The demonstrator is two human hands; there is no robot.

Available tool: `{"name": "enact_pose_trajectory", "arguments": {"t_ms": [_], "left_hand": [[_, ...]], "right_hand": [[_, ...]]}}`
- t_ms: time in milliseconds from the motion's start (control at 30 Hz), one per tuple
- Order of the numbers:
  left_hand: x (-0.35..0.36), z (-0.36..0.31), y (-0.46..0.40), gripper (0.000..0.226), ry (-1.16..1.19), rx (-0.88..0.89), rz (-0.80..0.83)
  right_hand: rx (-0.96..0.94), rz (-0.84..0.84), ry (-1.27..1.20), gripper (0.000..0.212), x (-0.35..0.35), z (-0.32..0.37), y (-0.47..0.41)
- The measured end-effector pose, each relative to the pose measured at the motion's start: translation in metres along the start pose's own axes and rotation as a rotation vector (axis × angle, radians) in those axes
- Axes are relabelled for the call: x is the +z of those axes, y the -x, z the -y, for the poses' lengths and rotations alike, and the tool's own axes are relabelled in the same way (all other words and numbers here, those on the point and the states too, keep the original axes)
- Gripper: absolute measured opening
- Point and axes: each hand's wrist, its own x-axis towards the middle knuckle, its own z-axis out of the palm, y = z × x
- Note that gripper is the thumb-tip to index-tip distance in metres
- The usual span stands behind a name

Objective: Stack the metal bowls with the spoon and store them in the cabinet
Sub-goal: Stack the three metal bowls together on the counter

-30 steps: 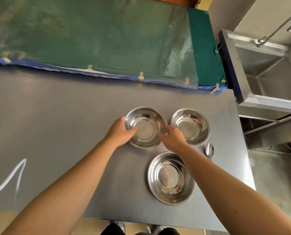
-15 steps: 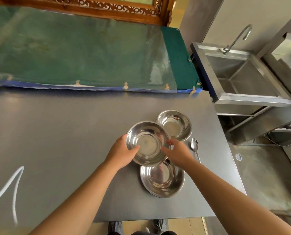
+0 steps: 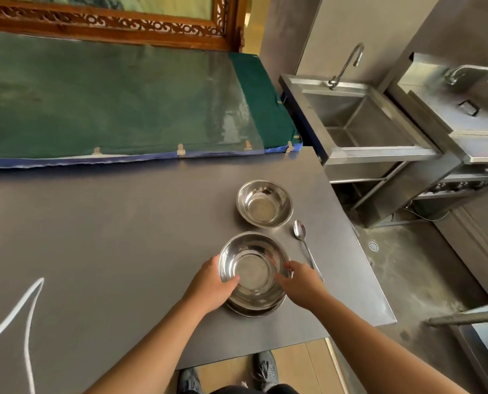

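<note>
Both hands grip one metal bowl (image 3: 252,268) nested in a larger bowl (image 3: 254,309) on the grey steel table (image 3: 123,237): left hand (image 3: 213,285) curled over its left rim, right hand (image 3: 301,281) pinching the right rim. A smaller bowl (image 3: 264,203) stands just beyond, the spoon (image 3: 304,241) lying to the right

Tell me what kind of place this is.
Probably a commercial or canteen kitchen: a stainless steel worktable, a freestanding steel sink with a gooseneck faucet, and a floor drain.
</note>
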Motion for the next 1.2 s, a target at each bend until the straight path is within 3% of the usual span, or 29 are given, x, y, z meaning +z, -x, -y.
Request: {"name": "enact_pose_trajectory", "arguments": {"t_ms": [400,667,1000,1200], "left_hand": [[0.014,0.005,0.008,0.072,-0.039,-0.034,0.07],[0.012,0.01,0.001,0.066,-0.075,-0.058,0.101],[0.006,0.012,-0.017,0.074,-0.064,-0.11,0.104],[-0.002,0.005,-0.026,0.056,-0.059,-0.126,0.062]], "right_hand": [[0.082,0.05,-0.056,0.045,0.03,-0.015,0.002],[0.124,0.007,-0.109,0.032,0.038,-0.013,-0.003],[0.143,-0.013,-0.198,0.054,0.036,-0.014,-0.014],[0.108,0.012,-0.242,0.051,0.031,-0.013,-0.025]]}}
